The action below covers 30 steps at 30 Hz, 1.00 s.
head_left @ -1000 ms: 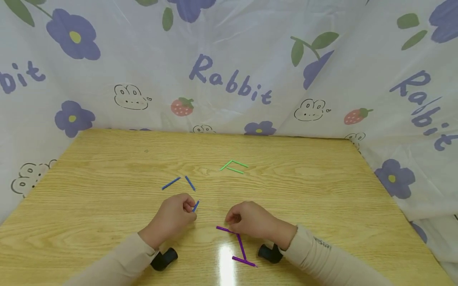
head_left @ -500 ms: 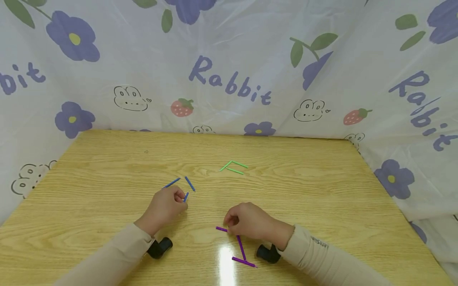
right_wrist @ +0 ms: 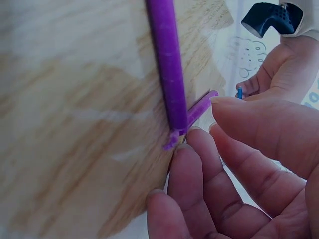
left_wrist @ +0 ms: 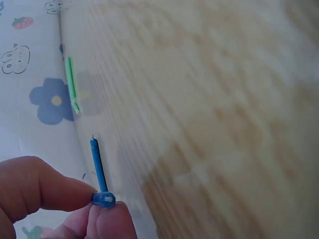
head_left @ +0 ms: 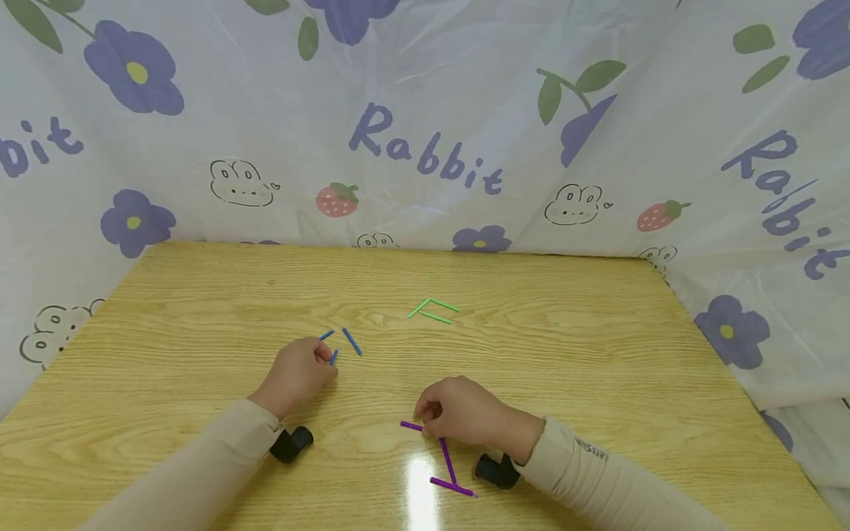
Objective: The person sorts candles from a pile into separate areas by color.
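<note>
My left hand (head_left: 296,376) pinches a thin blue candle (head_left: 334,358) between thumb and fingertips; in the left wrist view this blue candle (left_wrist: 103,199) appears end-on. Beyond it on the table lie two more blue candles, one slanting on the right (head_left: 353,341) and one partly hidden behind the hand (head_left: 326,335). My right hand (head_left: 461,409) rests over the far end of a figure of purple candles (head_left: 448,461). In the right wrist view its fingers are loosely bent, with thumb and fingertips apart, close beside a short-looking purple candle (right_wrist: 202,110) where it meets a longer one (right_wrist: 169,64).
Three green candles (head_left: 436,317) lie in an open angular shape toward the back of the wooden table (head_left: 564,332). A patterned cloth (head_left: 425,88) hangs behind the table. Black wrist-worn devices sit under the left wrist (head_left: 292,445) and right wrist (head_left: 498,470).
My left hand has moved away from me and to the left with the blue candle, now overlapping another blue one. My right hand stays nearly still by the purple candles.
</note>
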{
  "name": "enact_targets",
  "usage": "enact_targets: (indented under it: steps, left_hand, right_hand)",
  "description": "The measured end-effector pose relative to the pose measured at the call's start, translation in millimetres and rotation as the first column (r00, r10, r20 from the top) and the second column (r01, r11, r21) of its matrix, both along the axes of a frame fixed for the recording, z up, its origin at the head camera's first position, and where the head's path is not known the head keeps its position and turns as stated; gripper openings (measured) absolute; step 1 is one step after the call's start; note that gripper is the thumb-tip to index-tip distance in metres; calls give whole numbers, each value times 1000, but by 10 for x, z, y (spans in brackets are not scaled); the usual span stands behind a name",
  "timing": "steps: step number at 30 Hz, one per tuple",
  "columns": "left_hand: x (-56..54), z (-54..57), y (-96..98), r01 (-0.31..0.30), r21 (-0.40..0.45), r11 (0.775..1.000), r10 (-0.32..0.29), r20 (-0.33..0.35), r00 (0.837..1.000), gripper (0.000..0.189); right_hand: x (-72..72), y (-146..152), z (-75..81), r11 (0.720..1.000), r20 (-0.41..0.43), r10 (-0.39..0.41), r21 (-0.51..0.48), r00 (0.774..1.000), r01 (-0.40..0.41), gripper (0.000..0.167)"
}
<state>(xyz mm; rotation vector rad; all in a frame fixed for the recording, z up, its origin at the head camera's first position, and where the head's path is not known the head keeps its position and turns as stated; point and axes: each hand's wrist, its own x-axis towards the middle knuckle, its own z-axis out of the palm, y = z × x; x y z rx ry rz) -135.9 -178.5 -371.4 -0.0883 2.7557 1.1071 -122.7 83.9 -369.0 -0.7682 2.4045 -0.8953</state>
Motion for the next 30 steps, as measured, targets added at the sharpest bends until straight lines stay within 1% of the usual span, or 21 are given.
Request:
enact_targets:
  steps: [6, 11, 18, 25, 30]
  left_hand:
    - [-72, -11, -28, 5, -33, 999, -5, 2, 1000, 13]
    - [-103, 5, -33, 8, -54, 999, -6, 23, 1000, 11]
    - [-146, 5, -43, 34, -129, 991, -32, 12, 999, 11]
    - [-163, 33, -43, 62, -143, 988, -59, 22, 998, 10]
    - [-177, 64, -40, 72, -157, 985, -67, 37, 997, 9]
  right_hand:
    - [9, -13, 18, 1000, -7, 4, 13, 1000, -4, 9]
    - [13, -18, 23, 1000, -4, 1, 17, 1000, -1, 9]
    - [4, -20, 10, 1000, -8, 3, 24, 1000, -3, 10]
    - [-8, -11, -2, 1000, 5, 3, 22, 1000, -3, 8]
    - [-18, -13, -11, 1000, -10, 9, 30, 1000, -9, 8]
